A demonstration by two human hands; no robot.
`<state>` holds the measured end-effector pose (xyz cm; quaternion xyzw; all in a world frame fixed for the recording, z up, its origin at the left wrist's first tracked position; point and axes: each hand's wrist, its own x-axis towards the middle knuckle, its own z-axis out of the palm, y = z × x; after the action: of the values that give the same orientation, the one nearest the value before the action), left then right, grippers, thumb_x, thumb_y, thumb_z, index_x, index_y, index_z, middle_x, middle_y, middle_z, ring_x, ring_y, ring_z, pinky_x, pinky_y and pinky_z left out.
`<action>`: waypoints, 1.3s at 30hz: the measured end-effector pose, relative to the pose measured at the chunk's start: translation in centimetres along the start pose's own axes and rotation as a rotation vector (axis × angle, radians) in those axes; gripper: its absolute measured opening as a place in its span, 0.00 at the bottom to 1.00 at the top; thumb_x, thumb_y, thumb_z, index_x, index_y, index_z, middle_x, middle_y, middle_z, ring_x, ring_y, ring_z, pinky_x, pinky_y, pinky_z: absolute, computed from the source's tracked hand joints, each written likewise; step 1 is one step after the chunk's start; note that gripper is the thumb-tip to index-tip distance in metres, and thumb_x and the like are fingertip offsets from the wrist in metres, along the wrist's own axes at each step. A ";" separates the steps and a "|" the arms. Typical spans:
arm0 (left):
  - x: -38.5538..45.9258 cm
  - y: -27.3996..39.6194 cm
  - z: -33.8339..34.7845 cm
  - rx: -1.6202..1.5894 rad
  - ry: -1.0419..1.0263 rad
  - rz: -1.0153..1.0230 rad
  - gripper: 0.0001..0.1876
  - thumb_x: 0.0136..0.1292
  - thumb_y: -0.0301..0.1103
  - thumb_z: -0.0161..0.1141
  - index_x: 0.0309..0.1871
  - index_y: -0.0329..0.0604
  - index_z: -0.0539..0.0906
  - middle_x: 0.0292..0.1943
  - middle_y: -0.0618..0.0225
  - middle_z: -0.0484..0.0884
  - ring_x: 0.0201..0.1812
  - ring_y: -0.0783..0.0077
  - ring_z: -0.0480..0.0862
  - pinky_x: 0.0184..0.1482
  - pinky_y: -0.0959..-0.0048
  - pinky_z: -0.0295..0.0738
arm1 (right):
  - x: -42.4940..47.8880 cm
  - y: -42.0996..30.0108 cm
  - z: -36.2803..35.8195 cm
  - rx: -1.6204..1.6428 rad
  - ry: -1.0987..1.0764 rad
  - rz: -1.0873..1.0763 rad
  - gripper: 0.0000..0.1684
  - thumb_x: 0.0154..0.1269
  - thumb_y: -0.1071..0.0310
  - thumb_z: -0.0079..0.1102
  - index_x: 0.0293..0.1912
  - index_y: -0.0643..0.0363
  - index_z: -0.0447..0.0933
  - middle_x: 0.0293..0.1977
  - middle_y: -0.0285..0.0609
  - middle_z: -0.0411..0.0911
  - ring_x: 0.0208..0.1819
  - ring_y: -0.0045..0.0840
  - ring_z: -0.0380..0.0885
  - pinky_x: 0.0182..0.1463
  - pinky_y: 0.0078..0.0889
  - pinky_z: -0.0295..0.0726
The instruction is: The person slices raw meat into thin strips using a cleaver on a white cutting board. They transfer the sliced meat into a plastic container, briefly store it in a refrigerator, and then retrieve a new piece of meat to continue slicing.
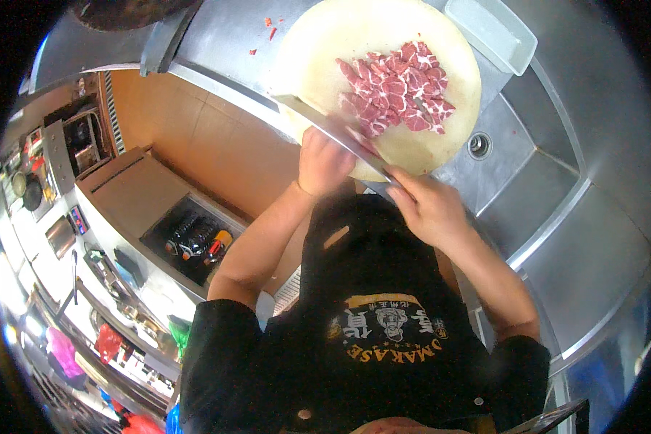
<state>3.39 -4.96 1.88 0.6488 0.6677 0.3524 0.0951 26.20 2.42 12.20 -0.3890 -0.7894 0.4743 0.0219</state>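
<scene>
My right hand (431, 209) grips the handle of a broad-bladed kitchen knife (325, 123) at the near edge of a round, pale chopping board (309, 65). The blade slants up and to the left across the board's rim. Close against its near side is my left hand (325, 165), blurred and bent at the fingers. The blade covers some of the fingertips, and whether they hold anything cannot be seen. Just beyond the blade lies a blurred strip of raw meat (362, 140). Marbled red meat slices (396, 89) form a loose heap in the middle of the board.
An open, translucent plastic container (493, 35) stands beyond the board's right side. A steel sink with a drain (479, 146) lies to the right. Small meat scraps (272, 33) dot the steel counter (222, 40). At left, an open cardboard box (135, 190) holds bottles.
</scene>
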 end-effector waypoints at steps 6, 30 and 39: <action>-0.5 -0.3 0.4 -0.009 0.000 -0.030 0.16 0.47 0.27 0.72 0.43 0.46 0.88 0.49 0.60 0.86 0.52 0.51 0.83 0.55 0.56 0.75 | -2.2 0.5 -0.5 -0.025 -0.016 0.027 0.20 0.75 0.64 0.62 0.63 0.51 0.80 0.41 0.54 0.86 0.42 0.51 0.86 0.43 0.47 0.84; -0.5 0.1 -0.5 -0.071 0.036 -0.028 0.15 0.47 0.28 0.68 0.42 0.47 0.87 0.46 0.60 0.85 0.51 0.49 0.82 0.53 0.52 0.75 | -4.5 -0.3 -2.6 -0.053 -0.068 0.038 0.22 0.74 0.63 0.63 0.65 0.51 0.78 0.44 0.52 0.86 0.41 0.48 0.87 0.43 0.46 0.85; 1.2 1.4 -0.6 -0.091 0.064 -0.058 0.17 0.46 0.22 0.68 0.42 0.49 0.87 0.46 0.65 0.86 0.49 0.53 0.84 0.52 0.57 0.76 | 2.5 -0.9 1.2 0.026 -0.038 0.018 0.20 0.75 0.63 0.60 0.63 0.52 0.79 0.44 0.53 0.86 0.43 0.52 0.85 0.46 0.46 0.84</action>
<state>4.04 -4.22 3.56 0.6125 0.6722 0.4001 0.1136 23.43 2.88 11.43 -0.3866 -0.7801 0.4919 0.0077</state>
